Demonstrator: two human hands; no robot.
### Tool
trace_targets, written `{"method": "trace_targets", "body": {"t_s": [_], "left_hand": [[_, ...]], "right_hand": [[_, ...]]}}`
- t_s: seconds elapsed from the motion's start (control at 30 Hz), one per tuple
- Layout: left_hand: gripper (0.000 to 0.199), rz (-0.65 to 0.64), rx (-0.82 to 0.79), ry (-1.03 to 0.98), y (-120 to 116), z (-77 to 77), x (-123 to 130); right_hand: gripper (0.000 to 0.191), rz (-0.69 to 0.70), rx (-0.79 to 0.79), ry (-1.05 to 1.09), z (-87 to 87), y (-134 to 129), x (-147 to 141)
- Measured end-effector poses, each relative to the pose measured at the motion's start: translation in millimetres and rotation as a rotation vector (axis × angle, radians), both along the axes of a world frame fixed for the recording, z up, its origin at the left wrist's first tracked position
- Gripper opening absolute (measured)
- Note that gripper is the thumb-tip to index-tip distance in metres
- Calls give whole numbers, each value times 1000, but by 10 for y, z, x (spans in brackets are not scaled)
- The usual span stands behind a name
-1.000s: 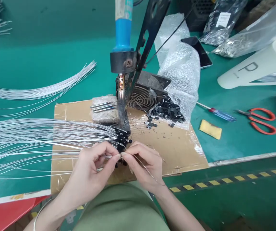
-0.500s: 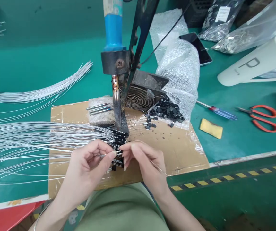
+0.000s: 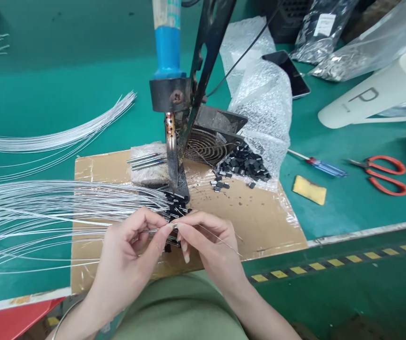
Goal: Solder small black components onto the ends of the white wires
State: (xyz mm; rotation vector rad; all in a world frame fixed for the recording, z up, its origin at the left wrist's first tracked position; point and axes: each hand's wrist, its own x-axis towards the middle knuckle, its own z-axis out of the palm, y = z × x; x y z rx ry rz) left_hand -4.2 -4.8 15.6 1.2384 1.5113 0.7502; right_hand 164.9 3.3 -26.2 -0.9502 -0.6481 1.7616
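Observation:
Near the front of the cardboard, my left hand (image 3: 132, 250) pinches a white wire close to its end. My right hand (image 3: 212, 241) meets it fingertip to fingertip, thumb and forefinger closed at the wire's tip. A thin silvery strand (image 3: 220, 239), which looks like solder wire, runs across the right palm. The wire tip itself is mostly hidden by the fingers. Just beyond the hands lie white wires (image 3: 118, 198) with black connectors (image 3: 176, 208) on their ends. Above these, a soldering iron (image 3: 172, 160) with a blue handle hangs tip down in a clamp.
A small fan (image 3: 208, 144) stands behind the iron, beside a pile of loose black connectors (image 3: 245, 163) on bubble wrap (image 3: 265, 94). To the right are a screwdriver (image 3: 325, 166), a yellow sponge (image 3: 309, 190) and orange-handled scissors (image 3: 387, 174). More wires (image 3: 82, 130) lie left.
My right thumb and forefinger have closed in on the wire tip beside my left fingertips. The strand across the right palm has shifted slightly. The left hand has barely moved.

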Motion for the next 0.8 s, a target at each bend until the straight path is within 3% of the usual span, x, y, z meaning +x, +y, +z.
{"method": "trace_targets", "body": {"t_s": [0.53,0.8], "left_hand": [[18,-46,-20,22,54,39,9],[16,16,35,11,12,-2,59]], "right_hand": [[12,90,-156,115,30,86,80],[15,66,-178,121,52,66,49]]}}
